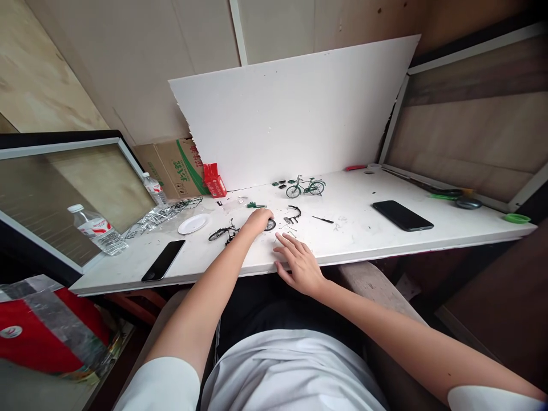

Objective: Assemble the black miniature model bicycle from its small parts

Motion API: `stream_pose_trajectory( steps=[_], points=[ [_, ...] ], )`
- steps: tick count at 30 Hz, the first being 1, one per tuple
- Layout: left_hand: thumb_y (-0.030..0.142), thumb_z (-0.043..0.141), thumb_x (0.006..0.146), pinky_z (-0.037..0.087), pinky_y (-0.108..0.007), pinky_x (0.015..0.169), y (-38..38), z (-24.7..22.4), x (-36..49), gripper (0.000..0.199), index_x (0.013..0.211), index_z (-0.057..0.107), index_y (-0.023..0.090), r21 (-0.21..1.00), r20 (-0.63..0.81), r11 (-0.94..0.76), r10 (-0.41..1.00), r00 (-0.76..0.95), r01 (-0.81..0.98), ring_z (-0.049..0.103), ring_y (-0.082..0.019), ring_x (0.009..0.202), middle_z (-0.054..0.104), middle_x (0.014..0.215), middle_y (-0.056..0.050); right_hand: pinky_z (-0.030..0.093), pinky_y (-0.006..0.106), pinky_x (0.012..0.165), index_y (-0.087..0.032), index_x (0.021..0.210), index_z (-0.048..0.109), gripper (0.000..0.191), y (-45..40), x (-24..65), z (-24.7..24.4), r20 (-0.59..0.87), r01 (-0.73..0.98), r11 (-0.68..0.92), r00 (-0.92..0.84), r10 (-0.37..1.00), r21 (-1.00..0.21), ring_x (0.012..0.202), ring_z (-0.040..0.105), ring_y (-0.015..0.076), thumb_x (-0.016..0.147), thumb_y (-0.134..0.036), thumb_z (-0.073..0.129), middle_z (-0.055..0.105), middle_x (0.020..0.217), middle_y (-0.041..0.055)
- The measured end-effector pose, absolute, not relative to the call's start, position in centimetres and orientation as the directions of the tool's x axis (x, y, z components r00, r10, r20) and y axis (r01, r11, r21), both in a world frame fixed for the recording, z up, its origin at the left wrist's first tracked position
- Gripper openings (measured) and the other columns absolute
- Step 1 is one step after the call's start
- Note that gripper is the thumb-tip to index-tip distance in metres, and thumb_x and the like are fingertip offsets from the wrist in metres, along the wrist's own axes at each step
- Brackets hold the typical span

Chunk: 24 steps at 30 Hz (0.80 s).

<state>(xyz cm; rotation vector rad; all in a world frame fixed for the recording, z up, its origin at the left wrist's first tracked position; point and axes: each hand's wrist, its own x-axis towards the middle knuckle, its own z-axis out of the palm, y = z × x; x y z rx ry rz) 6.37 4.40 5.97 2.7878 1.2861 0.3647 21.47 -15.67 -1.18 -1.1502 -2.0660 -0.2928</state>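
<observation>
My left hand [258, 221] is over the white table, its fingers closed at a small black wheel [270, 225]. A dark model bicycle part with a wheel [218, 233] lies to the left of that forearm. My right hand [298, 262] is spread at the table's front edge, fingers apart, near small thin pieces. Just beyond it lies a curved black part [293, 214], with a thin black screwdriver [322, 219] to its right. A green model bicycle [305, 186] stands upright farther back. A green piece [256, 205] lies beyond my left hand.
Black phones lie at left [163, 260] and right [402, 215] on the white table [355, 242]. Bottles [98, 229], a white plate [193, 224], clear plastic and a red box [214, 180] are at left. A white board [291, 114] stands behind.
</observation>
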Motion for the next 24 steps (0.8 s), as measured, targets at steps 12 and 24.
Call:
stream_pose_trajectory(
  steps=[12,24],
  points=[
    [0.003,0.058,0.088,0.052,-0.031,0.089,4.6,5.7,5.3,0.029,0.096,0.083,0.016,-0.012,0.212,-0.659,0.733,0.646,0.752,0.074,-0.024,0.099,0.079,0.106,-0.014,0.052,0.053,0.106,-0.022,0.118,0.068,0.019,-15.6,21.4,-1.2,0.696,0.806,0.573,-0.326,0.640,-0.149,0.146,0.049,0.0349,0.103,-0.029,0.059,0.056,0.159,0.0122],
    [0.024,0.050,0.104,0.055,-0.033,0.094,0.2,4.4,2.8,0.026,0.113,0.074,0.020,0.227,0.457,-0.687,0.701,0.548,0.690,0.071,-0.023,0.107,0.075,0.121,-0.009,0.050,0.051,0.105,-0.020,0.154,0.045,0.053,-15.9,21.3,-0.8,0.729,0.769,0.602,-0.285,0.623,-0.214,0.137,0.055,0.0337,0.103,-0.029,0.056,0.063,0.148,0.0149]
  ],
)
